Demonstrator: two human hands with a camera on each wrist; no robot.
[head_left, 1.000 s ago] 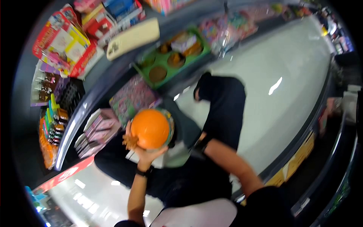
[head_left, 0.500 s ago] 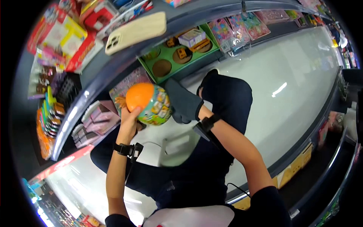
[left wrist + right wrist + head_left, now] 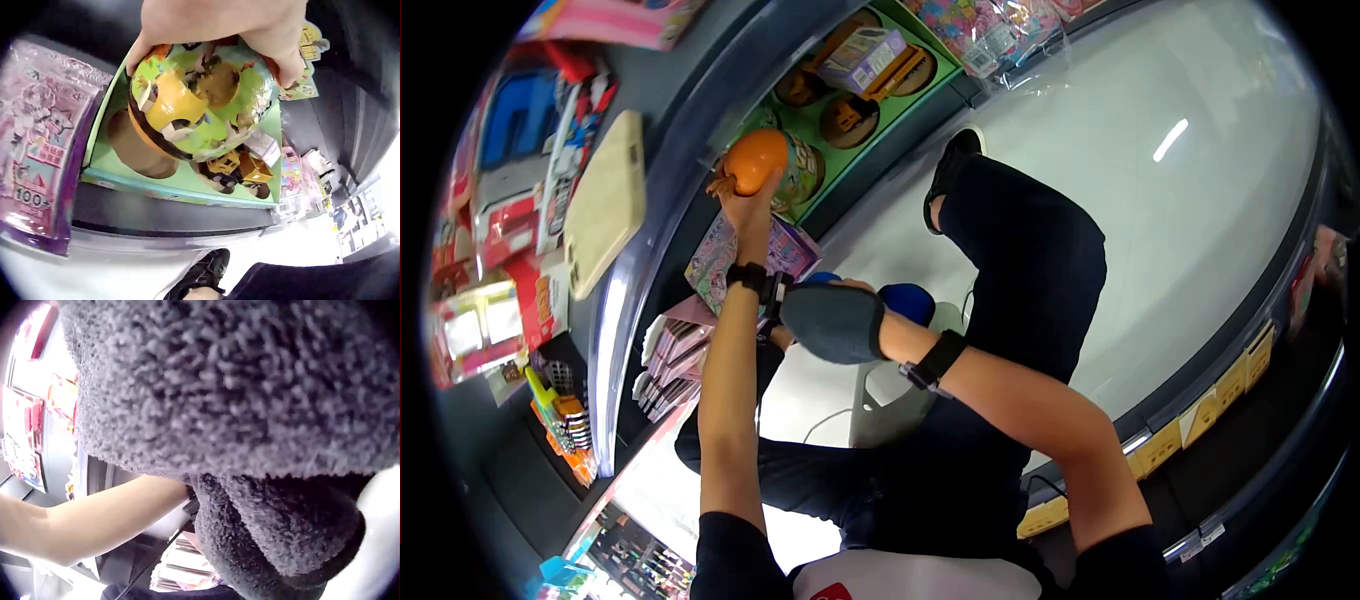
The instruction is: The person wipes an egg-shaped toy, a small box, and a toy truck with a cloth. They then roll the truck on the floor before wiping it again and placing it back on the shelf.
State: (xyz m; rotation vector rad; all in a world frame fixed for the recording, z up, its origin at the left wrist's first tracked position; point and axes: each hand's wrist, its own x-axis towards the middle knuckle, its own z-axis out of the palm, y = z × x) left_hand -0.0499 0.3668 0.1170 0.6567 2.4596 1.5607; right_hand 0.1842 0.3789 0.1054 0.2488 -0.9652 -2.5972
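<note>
In the upper left of the head view we see a dark shelf (image 3: pixel 685 120), and on it a green tray (image 3: pixel 897 98) with round hollows. A purple box (image 3: pixel 740 255) lies just beside the tray, lower in the frame. The ball (image 3: pixel 765 160), orange and printed, is just above the hollow at the tray's left end. We cannot tell if it touches the tray. The left hand (image 3: pixel 748 208) holds the ball with fingers curled around it. The right hand (image 3: pixel 832 322) is in a grey mitt at the frame's middle, and we cannot tell how its fingers lie.

We think the ball may slip, because it is smooth and the arm is stretched. It could then roll off the tray or knock the toy truck (image 3: pixel 234 169) in the next hollow.
</note>
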